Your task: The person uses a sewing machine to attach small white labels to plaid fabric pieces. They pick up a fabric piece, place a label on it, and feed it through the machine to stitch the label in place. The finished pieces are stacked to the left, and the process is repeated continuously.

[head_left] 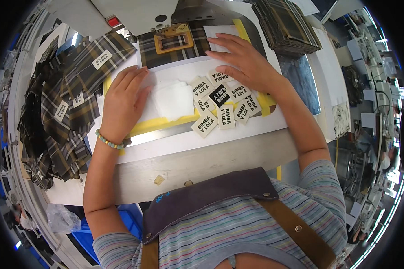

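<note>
My left hand (127,98) rests palm down at the left end of a white sheet (166,67), its curved fingers apart from the thumb and touching the near edge of dark plaid fabric (148,54). My right hand (233,60) lies with spread fingers at the right end of that fabric and a white piece beside it. An orange rectangular frame (173,47) sits on the fabric under the machine head (139,13). Several square cream labels (205,123), with one black label (218,94) among them, lie below my right hand, beside thin white pieces (173,98).
Plaid pieces with labels (67,130) pile at the left. A tall stack of plaid pieces (287,31) stands at the back right. Yellow tape (152,126) edges the work area. A blue bin (92,231) and plastic bag (63,217) are below the table at lower left.
</note>
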{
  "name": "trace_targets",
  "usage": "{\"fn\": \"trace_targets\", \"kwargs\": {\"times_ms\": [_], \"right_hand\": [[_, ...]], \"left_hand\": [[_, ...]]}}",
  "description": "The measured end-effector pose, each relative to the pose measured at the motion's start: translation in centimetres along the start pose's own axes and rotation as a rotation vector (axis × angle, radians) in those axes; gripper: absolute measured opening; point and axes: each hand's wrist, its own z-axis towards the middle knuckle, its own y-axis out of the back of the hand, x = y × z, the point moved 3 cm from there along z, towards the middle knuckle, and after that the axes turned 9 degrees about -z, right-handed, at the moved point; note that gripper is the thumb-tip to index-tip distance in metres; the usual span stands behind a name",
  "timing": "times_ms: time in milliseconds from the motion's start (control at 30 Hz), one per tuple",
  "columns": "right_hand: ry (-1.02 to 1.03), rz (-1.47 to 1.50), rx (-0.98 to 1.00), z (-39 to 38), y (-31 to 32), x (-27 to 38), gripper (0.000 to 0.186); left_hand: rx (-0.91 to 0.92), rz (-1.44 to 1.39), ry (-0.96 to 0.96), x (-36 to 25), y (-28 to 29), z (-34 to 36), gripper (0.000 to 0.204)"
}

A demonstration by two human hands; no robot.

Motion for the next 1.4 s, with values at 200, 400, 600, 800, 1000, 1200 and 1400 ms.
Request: {"fn": "trace_targets", "kwargs": {"times_ms": [200, 400, 600, 800, 1000, 1200, 1400], "right_hand": [[-0.190, 0.072, -0.049, 0.2, 3.6, -0.3, 0.030], [-0.346, 0.362, 0.208, 0.0, 3.0, 1.6, 0.016], [-0.664, 0.930, -0.131, 0.5, 4.4, 0.3, 0.022], [-0.612, 1.408, -0.023, 2.8, 2.1, 5.9, 0.037], [-0.473, 0.947, 0.126, 2.9, 2.3, 6.1, 0.023], [-0.166, 0.537, -0.172, 4.1, 4.5, 6.8, 0.022], [-0.324, 0.625, -0.071, 4.9, 2.8, 4.7, 0.017]], "left_hand": [[0.020, -0.019, 0.016, 0.0, 0.0, 0.0, 0.038], [0.002, -0.010, 0.006, -0.1, 0.3, 0.0, 0.035], [-0.207, -0.565, 0.283, -3.2, 1.3, 1.3, 0.028], [-0.152, -1.160, 0.545, -5.5, -2.5, 3.6, 0.029], [-0.034, -0.931, 0.566, -3.8, -2.3, 3.7, 0.016], [0.108, -0.480, 0.296, -5.1, -0.8, 4.6, 0.013], [0.039, -0.387, 0.171, -4.3, -0.8, 5.1, 0.022]]}}
